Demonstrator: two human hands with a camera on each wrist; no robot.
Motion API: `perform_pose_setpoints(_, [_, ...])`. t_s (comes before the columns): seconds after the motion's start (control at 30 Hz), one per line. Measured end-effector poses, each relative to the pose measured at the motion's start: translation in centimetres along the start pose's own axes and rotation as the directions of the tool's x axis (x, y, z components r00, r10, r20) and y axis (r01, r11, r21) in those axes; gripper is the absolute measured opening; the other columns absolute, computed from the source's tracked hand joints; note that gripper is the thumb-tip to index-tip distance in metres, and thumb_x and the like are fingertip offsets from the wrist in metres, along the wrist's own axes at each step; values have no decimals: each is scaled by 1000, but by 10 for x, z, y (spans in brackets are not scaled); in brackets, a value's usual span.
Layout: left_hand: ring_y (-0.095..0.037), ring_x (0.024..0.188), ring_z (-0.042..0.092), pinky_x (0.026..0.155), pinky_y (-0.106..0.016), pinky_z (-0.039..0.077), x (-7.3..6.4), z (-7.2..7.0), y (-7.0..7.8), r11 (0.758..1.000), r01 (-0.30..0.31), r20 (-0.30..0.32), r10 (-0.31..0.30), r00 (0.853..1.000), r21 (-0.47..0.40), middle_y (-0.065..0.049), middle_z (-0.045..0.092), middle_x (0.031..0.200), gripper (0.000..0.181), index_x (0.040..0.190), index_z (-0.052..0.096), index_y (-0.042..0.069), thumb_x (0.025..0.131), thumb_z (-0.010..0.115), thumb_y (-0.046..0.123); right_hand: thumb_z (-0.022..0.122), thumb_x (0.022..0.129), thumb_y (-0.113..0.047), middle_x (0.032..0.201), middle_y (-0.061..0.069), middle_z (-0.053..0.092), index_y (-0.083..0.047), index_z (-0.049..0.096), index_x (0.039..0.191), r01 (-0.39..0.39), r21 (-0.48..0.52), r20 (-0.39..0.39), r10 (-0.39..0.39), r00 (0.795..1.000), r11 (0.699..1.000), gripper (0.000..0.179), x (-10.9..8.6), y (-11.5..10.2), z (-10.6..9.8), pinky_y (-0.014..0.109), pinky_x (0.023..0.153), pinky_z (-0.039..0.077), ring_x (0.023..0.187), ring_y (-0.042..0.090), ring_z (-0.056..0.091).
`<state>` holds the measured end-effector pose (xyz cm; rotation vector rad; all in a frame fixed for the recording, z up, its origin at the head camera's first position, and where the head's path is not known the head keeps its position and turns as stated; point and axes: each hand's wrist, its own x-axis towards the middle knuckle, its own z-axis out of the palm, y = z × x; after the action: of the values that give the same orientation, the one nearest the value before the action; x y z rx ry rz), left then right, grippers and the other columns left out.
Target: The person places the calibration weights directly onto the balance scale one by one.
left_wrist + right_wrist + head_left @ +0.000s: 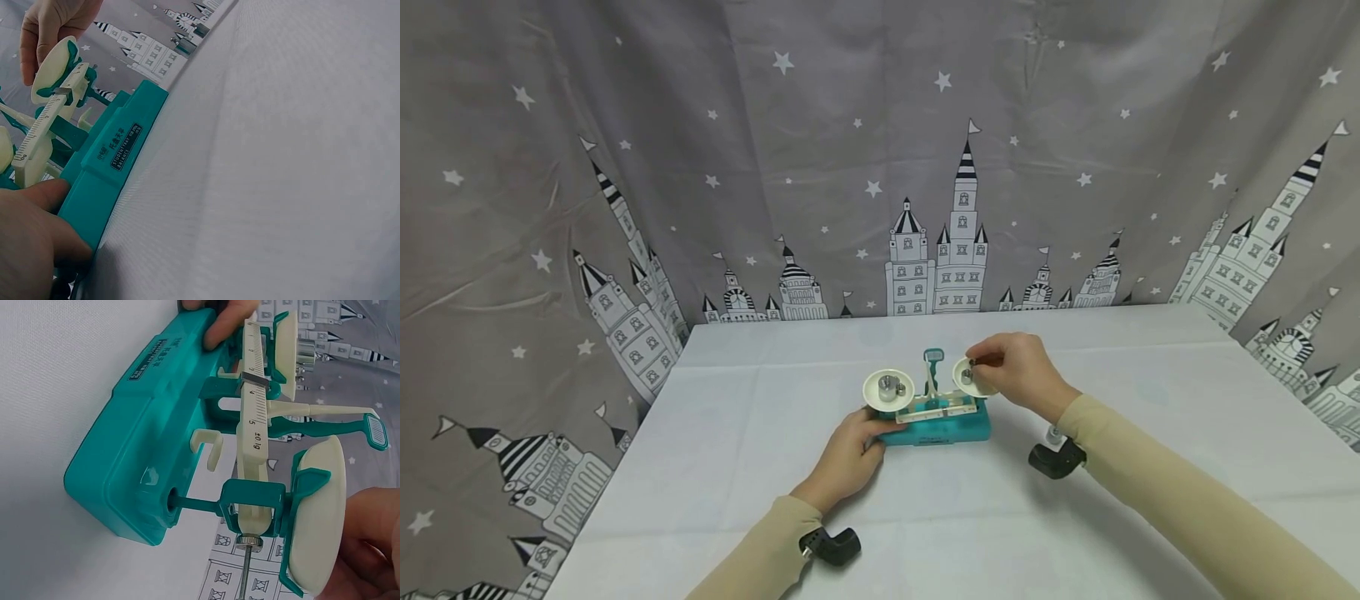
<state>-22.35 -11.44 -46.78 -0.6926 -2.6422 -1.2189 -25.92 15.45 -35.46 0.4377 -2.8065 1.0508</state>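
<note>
A teal two-pan balance (pixel 951 427) with cream pans and a graduated beam stands on the white table. My left hand (pixel 848 454) grips the left end of its base, thumb at the front and index finger on top, as the left wrist view shows (pixel 31 234). Several metal weights (pixel 889 387) stand in the left pan (pixel 872 402). Over the right pan (pixel 958 367), my right hand (pixel 1022 371) pinches a small dark metal weight (pixel 972 362) between thumb and fingertips. Another metal weight (pixel 967 377) sits in that pan. From the right wrist, the pan partly hides the right hand's fingers.
The white-covered table (pixel 737 400) extends around the balance on all sides. Behind it hangs a grey curtain (pixel 820 150) printed with castles and stars. On the balance, the upright pointer (pixel 933 357) rises between the pans, and an adjusting screw (pixel 248 562) sticks out at the beam's right end.
</note>
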Motion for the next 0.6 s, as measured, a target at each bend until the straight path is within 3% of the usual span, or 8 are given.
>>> perform_pose_setpoints(0.6, [-40, 137, 53, 115, -58, 42, 0, 0, -2, 1000, -3, 0, 3, 1000, 3, -19, 61, 143, 39, 116, 77, 9, 86, 57, -8, 68, 89, 1, 109, 17, 77, 0, 77, 109, -29, 1, 30, 29, 999, 1000, 22, 1, -2, 3, 33, 80, 64, 92, 23, 73])
